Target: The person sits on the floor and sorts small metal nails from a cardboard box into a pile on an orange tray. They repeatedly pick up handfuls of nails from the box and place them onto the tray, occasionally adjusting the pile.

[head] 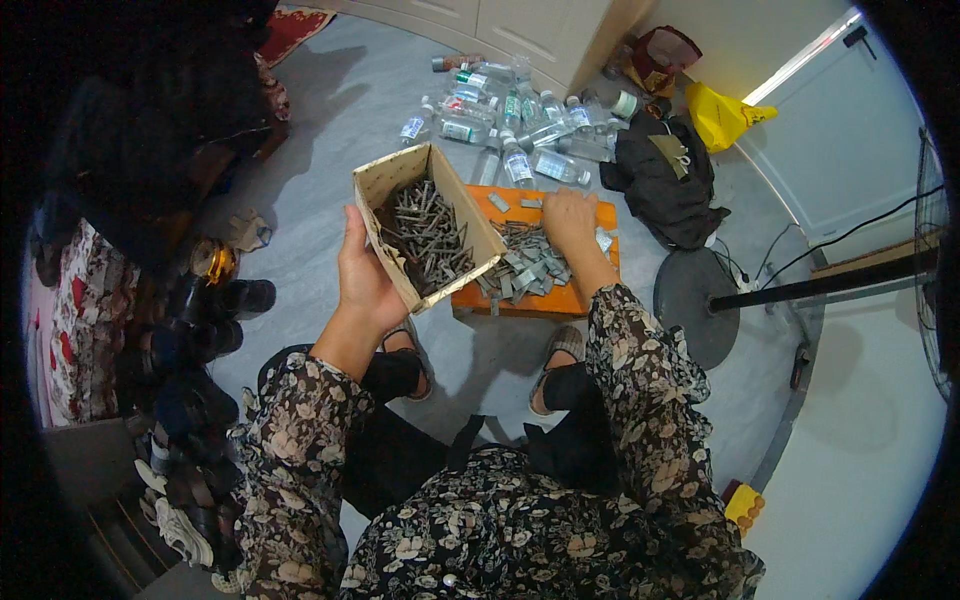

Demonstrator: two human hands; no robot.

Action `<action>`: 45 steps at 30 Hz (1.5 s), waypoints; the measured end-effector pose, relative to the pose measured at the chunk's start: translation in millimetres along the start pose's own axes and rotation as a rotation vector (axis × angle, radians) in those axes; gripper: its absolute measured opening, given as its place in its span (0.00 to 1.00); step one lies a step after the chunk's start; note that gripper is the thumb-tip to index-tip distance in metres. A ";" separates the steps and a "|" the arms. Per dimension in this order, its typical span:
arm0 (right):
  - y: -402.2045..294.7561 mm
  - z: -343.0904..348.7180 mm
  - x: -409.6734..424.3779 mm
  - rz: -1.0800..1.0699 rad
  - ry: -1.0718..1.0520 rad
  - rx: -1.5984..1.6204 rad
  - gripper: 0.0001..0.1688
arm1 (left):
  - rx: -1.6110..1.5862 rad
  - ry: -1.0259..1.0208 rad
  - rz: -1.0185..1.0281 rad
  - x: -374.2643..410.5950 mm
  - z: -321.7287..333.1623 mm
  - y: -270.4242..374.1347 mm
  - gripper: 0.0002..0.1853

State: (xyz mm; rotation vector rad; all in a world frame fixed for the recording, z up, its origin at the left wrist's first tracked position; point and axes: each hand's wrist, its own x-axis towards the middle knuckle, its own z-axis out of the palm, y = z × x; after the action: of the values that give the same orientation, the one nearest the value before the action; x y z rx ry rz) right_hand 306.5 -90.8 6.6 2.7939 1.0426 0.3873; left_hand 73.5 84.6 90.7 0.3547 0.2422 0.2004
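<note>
My left hand [367, 277] grips a cardboard box [390, 166] from its left side and underside, holding it tilted above the floor. Inside the box lies a heap of dark screws or nails [431, 236]. To the right, partly behind the box, is a small orange wooden stool [574, 302]. Grey metal strips [529, 271], perhaps staples, are piled on it, with some loose dark nails or screws [517, 231] on the far side of the pile. My right hand [568, 217] reaches down to the stool's far right part; its fingertips are hidden, so any held piece cannot be seen.
Several clear plastic bottles [517, 161] lie beyond the stool. A dark cloth bundle [664, 180] and yellow plastic bag [720, 120] are at right, near a fan's round base [694, 307] with cables. Shoes [180, 532] line the left side.
</note>
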 end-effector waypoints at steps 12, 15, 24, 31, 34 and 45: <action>14.9 -30.3 1.4 0.123 0.064 0.575 0.11 | 0.022 0.010 -0.018 4.3 -2.1 -0.2 0.40; 16.3 -44.7 3.9 0.114 0.111 0.857 0.10 | 0.027 0.001 -0.033 7.6 -2.7 -2.3 0.40; -50.7 -165.5 -19.0 -0.266 0.206 1.239 0.10 | 0.042 0.036 -0.081 2.0 -0.2 -4.2 0.39; -27.5 -123.7 1.5 -0.093 0.255 0.986 0.11 | 0.043 0.041 -0.081 0.6 1.0 -5.7 0.40; -12.4 -82.4 1.6 -0.008 0.028 0.719 0.11 | 0.018 0.044 -0.059 2.6 -5.6 -2.5 0.40; -29.0 -16.5 -0.6 -0.153 -0.021 0.310 0.08 | 0.014 0.031 0.002 0.7 4.1 4.5 0.40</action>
State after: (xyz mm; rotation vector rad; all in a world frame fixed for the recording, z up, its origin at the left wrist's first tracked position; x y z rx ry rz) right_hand 283.2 -68.8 16.1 2.9426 1.4104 0.1913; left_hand 74.5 87.7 95.9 0.3660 0.2738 0.2064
